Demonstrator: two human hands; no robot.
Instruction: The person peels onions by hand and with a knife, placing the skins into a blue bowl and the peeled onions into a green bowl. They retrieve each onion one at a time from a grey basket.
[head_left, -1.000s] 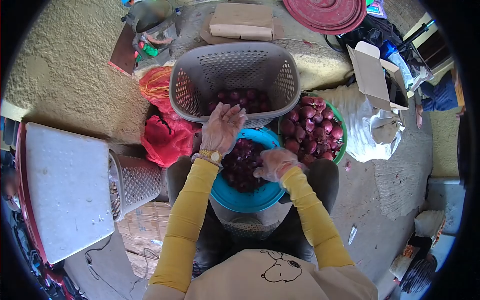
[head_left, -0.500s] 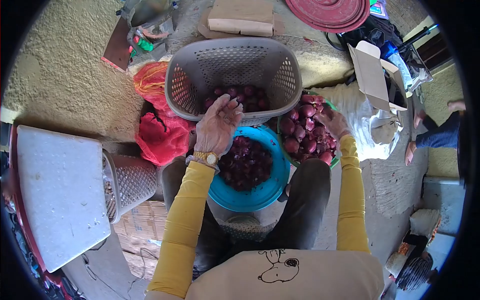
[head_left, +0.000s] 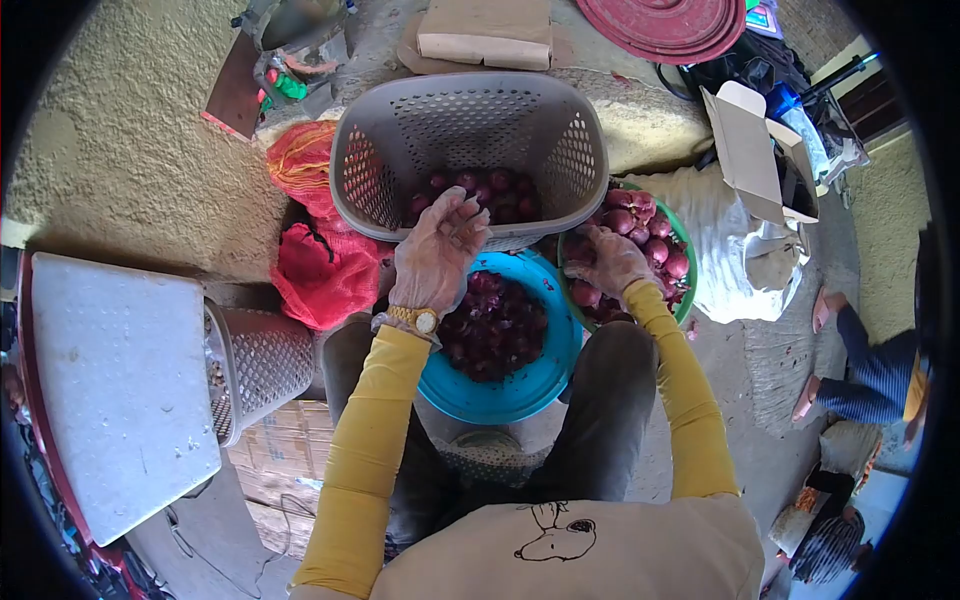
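My left hand (head_left: 441,250), in a clear plastic glove with a gold watch at its wrist, is held palm up by the front rim of the grey-brown basket (head_left: 470,90). Its fingers are loosely bent and apart, and I see nothing in them. Red onions (head_left: 490,188) lie at the bottom of that basket. My right hand (head_left: 612,262), also gloved, is at the left side of a green basin (head_left: 687,240) heaped with red onions. Its fingers are curled round an onion (head_left: 577,252) there, partly hiding it. Below, a blue basin (head_left: 500,405) holds dark onion skins (head_left: 492,330).
A red mesh sack (head_left: 320,265) lies left of the basket. Farther left stand a white foam lid (head_left: 120,380) and a second basket (head_left: 265,360). A white sack (head_left: 720,250) and an open carton (head_left: 750,160) sit at right. Another person's legs (head_left: 860,370) show at far right.
My right hand has moved left across the green basin, from its right side to its left. My left hand has hardly moved. The person at far right has stepped.
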